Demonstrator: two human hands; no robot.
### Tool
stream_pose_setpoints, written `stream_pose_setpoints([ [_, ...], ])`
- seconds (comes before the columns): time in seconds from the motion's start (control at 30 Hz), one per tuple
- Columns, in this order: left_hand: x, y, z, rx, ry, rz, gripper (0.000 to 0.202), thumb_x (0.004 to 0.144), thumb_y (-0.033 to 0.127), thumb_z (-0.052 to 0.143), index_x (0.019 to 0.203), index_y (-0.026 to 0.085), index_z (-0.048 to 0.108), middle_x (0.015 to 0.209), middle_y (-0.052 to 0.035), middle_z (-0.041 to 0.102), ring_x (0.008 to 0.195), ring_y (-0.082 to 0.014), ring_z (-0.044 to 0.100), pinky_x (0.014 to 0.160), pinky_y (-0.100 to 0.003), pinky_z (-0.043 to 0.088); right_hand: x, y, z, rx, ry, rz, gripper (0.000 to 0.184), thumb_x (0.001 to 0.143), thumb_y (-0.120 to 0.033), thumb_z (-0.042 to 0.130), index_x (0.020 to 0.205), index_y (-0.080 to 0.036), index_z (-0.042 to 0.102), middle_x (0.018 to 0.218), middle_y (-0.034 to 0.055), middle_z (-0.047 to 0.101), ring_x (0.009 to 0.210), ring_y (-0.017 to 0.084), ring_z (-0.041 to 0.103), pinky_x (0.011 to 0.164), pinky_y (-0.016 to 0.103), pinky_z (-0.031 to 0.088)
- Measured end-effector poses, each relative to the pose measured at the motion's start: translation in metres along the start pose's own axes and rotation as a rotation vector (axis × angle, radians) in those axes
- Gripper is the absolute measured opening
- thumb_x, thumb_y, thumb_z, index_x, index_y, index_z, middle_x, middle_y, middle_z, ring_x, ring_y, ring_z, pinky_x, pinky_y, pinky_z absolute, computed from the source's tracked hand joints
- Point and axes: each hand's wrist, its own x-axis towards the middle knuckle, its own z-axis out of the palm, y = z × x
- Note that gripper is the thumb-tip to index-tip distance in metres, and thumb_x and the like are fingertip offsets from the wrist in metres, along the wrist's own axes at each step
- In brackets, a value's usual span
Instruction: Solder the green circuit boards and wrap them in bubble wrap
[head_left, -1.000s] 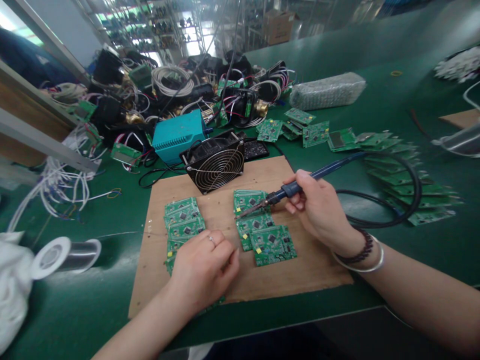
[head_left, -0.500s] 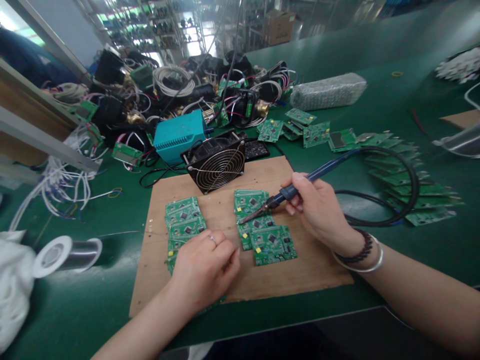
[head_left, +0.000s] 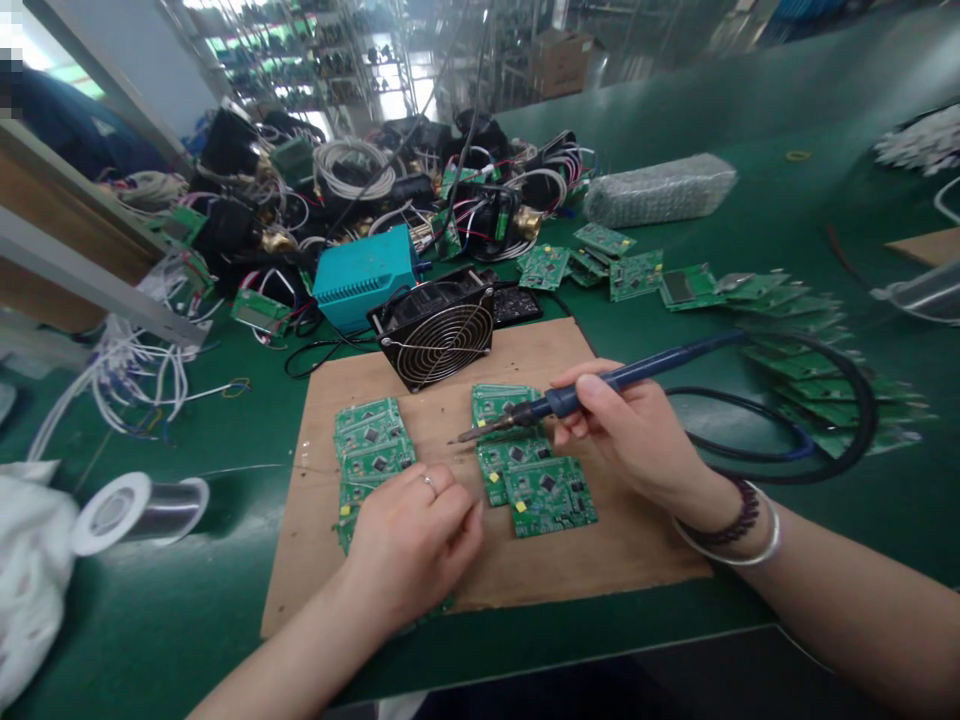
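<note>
At four o'clock, the right hand (head_left: 637,440) clamps a soldering iron (head_left: 645,368) pen-style, steadying its tip. The left hand (head_left: 412,540) curls over circuit boards (head_left: 371,445) (grasp hidden).

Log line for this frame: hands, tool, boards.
right hand: grips soldering iron, tip just left of right board stack | left hand: curled on left board stack | base: wooden board

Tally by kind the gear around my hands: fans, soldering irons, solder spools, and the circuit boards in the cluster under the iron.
Fan: 1
Soldering iron: 1, gripped in the right hand
Solder spool: 1
Circuit boards in that cluster: 3 showing
Total: 6
</note>
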Motion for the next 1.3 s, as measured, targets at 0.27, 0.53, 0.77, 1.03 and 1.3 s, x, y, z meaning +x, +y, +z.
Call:
stream_pose_setpoints([
  [0.27,-0.001,0.001,0.003,-0.01,0.037,-0.006,0.027,0.087,0.015,0.046,0.061,0.019,0.052,0.056,0.0019,0.051,0.053,-0.0109,0.047,0.049,-0.023,0.038,-0.013,0.001,0.001,-0.405,-0.087,-0.366,0.013,0.083,-0.029,0.062,0.09,-0.023,0.071,0.085,0.0034,0.073,0.073,0.015,0.069,0.066,0.027,0.057],
  [0.53,-0.002,0.002,0.003,-0.022,0.054,-0.014,0.027,0.089,0.017,0.045,0.064,0.019,0.055,0.058,0.0015,0.052,0.054,-0.0112,0.048,0.05,-0.023,0.039,-0.012,-0.009,-0.005,-0.219,0.098,-0.34,0.01,0.082,-0.026,0.06,0.082,-0.022,0.069,0.058,-0.001,0.064,0.049,0.012,0.06,0.048,0.024,0.052],
  [0.77,-0.002,-0.001,0.003,-0.035,0.027,-0.024,0.029,0.092,0.02,0.045,0.067,0.019,0.058,0.059,0.0014,0.054,0.054,-0.0111,0.049,0.052,-0.022,0.041,0.012,-0.008,-0.004,0.125,0.394,0.071,0.02,0.07,-0.028,0.062,0.055,-0.016,0.059,0.044,-0.0046,0.045,0.034,0.004,0.035,0.027,0.016,0.028],
  [1.03,-0.001,-0.004,0.002,0.015,0.0,-0.017,0.032,0.094,0.022,0.043,0.065,0.019,0.057,0.06,0.0012,0.056,0.056,-0.0109,0.05,0.055,-0.022,0.043,0.008,-0.005,0.001,0.07,0.336,0.107,0.022,0.065,-0.034,0.066,0.058,-0.015,0.059,0.043,-0.0067,0.041,0.034,0.005,0.037,0.027,0.015,0.028],
  [1.3,-0.001,-0.006,0.006,0.069,-0.009,-0.018,0.032,0.096,0.024,0.041,0.07,0.019,0.06,0.061,0.0008,0.056,0.058,-0.0125,0.052,0.057,-0.023,0.043,0.009,-0.002,-0.001,0.027,0.308,0.102,0.023,0.069,-0.035,0.063,0.059,-0.015,0.058,0.042,-0.0064,0.041,0.033,0.004,0.036,0.029,0.016,0.027],
])
